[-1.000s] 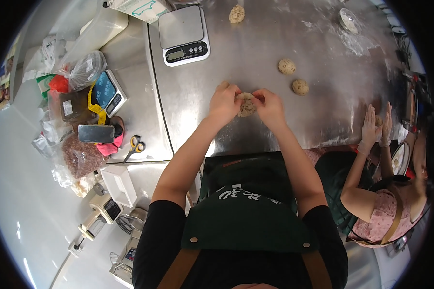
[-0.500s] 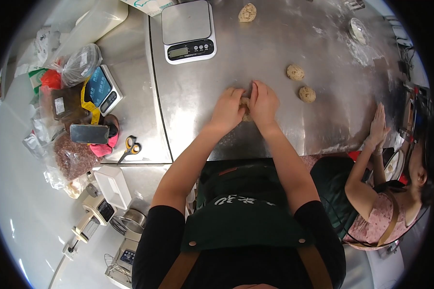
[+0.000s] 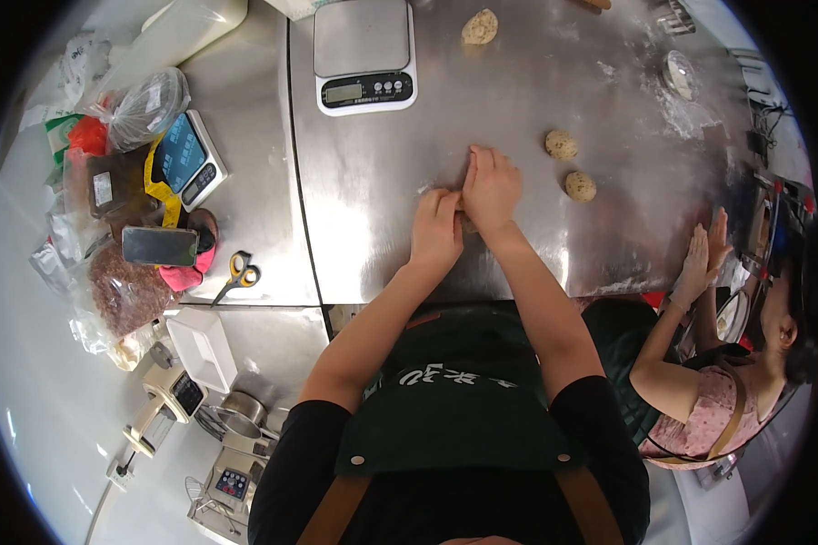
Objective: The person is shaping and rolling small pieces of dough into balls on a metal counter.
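On the steel worktop, my left hand (image 3: 434, 232) and my right hand (image 3: 489, 188) are curled close together over a piece of speckled dough (image 3: 468, 224), mostly hidden beneath their fingers; my right hand sits a little farther forward. To their right lie two round dough balls (image 3: 561, 144) (image 3: 580, 186), and a rougher dough lump (image 3: 480, 27) is at the top. A white digital scale (image 3: 364, 41) stands above my hands, its steel plate bare.
At left are bags (image 3: 145, 109), a second scale (image 3: 191, 159), a phone (image 3: 159, 245), orange-handled scissors (image 3: 236, 277) and a white tray (image 3: 200, 351). At right, a co-worker (image 3: 709, 391) holds raised hands together. A metal dish (image 3: 680, 74) with flour around it is upper right.
My hands drew together over the dough, covering more of it, and my right hand now reaches farther forward than my left. The co-worker's hands shifted slightly.
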Available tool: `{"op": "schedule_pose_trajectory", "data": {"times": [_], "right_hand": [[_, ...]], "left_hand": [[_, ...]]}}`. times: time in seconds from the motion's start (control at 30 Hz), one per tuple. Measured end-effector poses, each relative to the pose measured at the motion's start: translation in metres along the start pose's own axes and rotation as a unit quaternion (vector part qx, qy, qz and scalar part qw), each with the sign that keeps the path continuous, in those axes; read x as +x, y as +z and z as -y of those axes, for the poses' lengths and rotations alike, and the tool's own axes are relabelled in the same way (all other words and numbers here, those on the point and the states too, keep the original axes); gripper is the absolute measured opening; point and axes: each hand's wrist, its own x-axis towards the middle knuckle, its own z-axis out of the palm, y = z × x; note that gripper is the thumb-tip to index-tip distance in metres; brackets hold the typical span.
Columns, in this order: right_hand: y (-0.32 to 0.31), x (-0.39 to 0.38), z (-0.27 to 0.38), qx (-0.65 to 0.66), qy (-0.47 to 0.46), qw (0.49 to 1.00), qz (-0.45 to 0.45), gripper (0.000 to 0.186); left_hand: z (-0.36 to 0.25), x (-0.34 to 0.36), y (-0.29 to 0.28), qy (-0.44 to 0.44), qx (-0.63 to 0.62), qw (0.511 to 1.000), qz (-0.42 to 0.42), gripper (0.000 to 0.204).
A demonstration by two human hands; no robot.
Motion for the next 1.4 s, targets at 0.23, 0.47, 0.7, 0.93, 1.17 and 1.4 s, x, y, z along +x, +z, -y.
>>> {"op": "schedule_pose_trajectory", "data": {"times": [0.23, 0.47, 0.7, 0.93, 1.17, 1.4], "right_hand": [[0.006, 0.001, -0.008, -0.008, 0.021, 0.999, 0.036, 0.014], [0.003, 0.005, 0.007, 0.01, -0.002, 1.0, 0.003, 0.017], [0.011, 0.005, -0.011, 0.06, 0.018, 0.997, 0.044, 0.019], [-0.027, -0.049, 0.01, 0.161, -0.054, 0.984, -0.061, 0.029], [-0.008, -0.035, -0.001, 0.104, 0.042, 0.992, -0.049, 0.036], [-0.006, -0.023, -0.006, 0.049, 0.015, 0.999, 0.007, 0.033]], "left_hand": [[-0.007, -0.009, -0.009, -0.146, -0.094, 0.984, 0.04, 0.04], [-0.026, -0.021, -0.003, -0.166, -0.191, 0.967, -0.038, 0.047], [0.011, -0.012, -0.017, -0.069, -0.1, 0.987, 0.107, 0.052], [0.009, -0.008, -0.013, -0.106, -0.171, 0.974, 0.104, 0.052], [0.005, 0.002, -0.013, -0.141, -0.176, 0.967, 0.116, 0.053], [0.011, 0.017, -0.022, -0.084, -0.133, 0.974, 0.16, 0.052]]}}
